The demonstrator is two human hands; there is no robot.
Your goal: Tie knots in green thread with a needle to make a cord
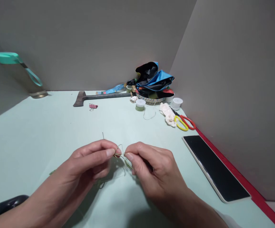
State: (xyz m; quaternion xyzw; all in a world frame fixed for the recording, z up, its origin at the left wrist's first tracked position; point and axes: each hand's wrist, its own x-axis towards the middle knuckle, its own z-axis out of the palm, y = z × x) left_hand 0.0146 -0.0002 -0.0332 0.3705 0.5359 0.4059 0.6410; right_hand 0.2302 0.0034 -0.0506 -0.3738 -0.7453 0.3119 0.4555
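I can read no writing or brand on anything here; the phone at my right lies face up with a dark screen, its long side running along the red strip at the table's edge.

My left hand and right hand meet above the pale green table, close to the near edge. Both are nearly closed, each pinching a thin greenish thread between thumb and forefinger. The short stretch between the two pinches runs roughly left to right, with a small loop rising above it and one loose end poking up and away from me on the left. More of the thread hangs below my fingers, but I cannot follow it clearly against the table.

Nothing lies between my hands and the far clutter. Well apart, toward the back corner, I see a small spool, a white cup, a crumpled cloth, scissors with one yellow and one red handle, a pile of blue and black fabric, a dark-headed tool lying sideways, and a pink binder clip.
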